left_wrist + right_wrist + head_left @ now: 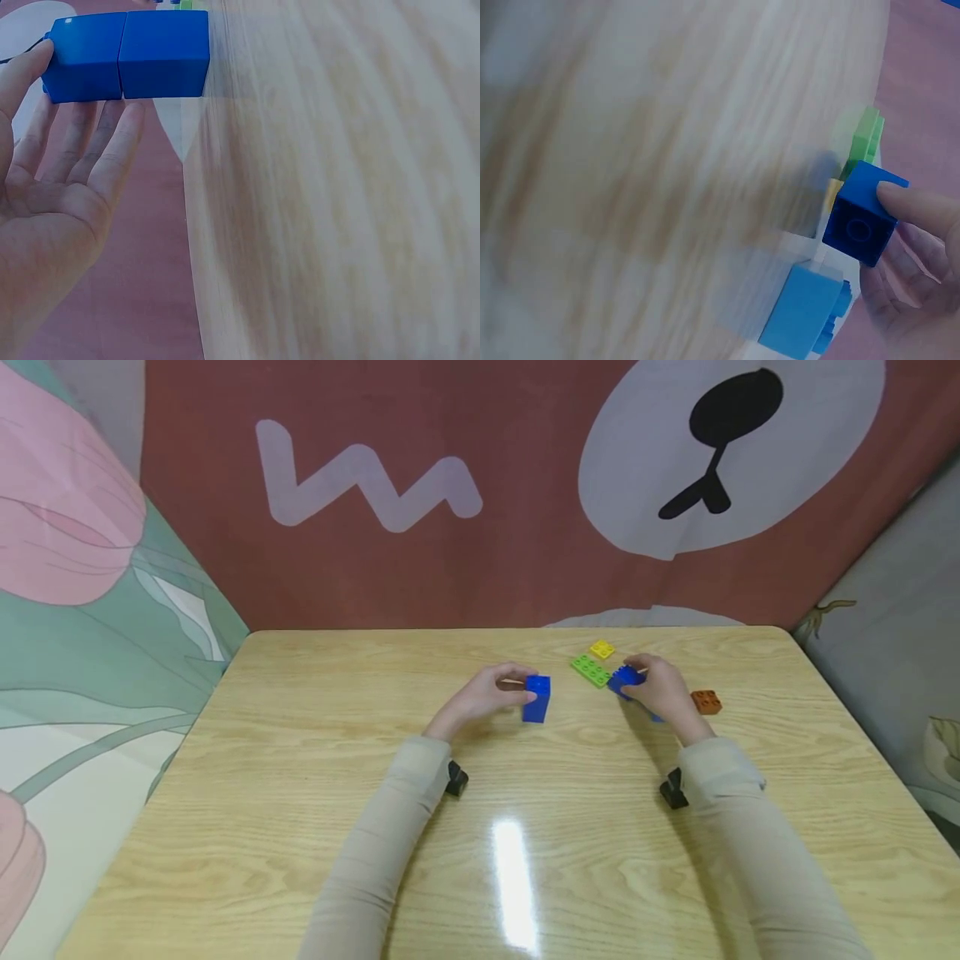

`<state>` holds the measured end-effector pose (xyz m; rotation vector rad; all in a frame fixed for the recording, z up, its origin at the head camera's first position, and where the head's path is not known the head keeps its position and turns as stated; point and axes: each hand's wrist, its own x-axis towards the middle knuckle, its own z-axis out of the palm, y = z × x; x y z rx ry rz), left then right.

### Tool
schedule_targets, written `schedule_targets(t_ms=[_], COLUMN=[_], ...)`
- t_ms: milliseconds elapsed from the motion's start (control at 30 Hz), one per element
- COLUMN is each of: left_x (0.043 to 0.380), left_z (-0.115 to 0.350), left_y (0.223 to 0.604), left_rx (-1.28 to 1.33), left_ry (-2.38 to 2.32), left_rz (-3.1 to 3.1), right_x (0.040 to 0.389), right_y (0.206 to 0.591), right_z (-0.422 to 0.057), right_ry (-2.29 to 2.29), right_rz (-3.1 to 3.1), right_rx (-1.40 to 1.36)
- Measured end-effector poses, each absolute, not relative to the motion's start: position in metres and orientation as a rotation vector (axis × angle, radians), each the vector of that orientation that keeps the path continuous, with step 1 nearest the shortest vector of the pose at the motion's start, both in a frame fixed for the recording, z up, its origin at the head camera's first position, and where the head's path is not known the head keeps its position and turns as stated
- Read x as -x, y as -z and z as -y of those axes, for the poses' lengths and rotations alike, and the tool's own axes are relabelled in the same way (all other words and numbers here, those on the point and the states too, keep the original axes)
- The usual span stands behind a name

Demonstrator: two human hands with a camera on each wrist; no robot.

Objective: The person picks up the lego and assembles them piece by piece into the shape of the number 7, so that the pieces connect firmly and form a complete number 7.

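Two blue building blocks (pixel 161 56), stacked one on the other, stand on the table in front of my left hand (pixel 491 692). The left thumb and fingers grip the upper block of this stack. My right hand (pixel 663 692) pinches a separate blue block (pixel 862 214) above the table; its hollow underside shows in the right wrist view. Close by that hand, a lighter blue block (pixel 802 311) with studs sits on the table, mostly covered by the hand in the head view.
A flat green block (pixel 591 671) and a small yellow block (pixel 602 649) lie toward the table's back edge. An orange-brown block (pixel 707 702) is right of my right hand. Behind the wooden table (pixel 300 760) hangs a patterned cloth (pixel 525 568).
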<state>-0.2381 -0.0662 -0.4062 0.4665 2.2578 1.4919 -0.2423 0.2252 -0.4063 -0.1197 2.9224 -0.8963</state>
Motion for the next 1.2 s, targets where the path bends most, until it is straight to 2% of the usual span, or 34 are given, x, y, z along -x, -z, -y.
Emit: schedule_targets(t_ms=[333,1200], left_x=[0.238,0.235], left_z=[0.066,0.064], left_y=[0.406,0.404], left_rx=[-0.455,-0.466], left_ry=[-1.489,-1.499], left_rz=[-2.244,-2.264], right_x=[0.242,0.227], right_y=[0.397,0.371], right_z=[-0.217,-0.171], right_ry=[1.212,1.632], right_rz=[-2.842,-2.438], right_rx=[0.049,0.152])
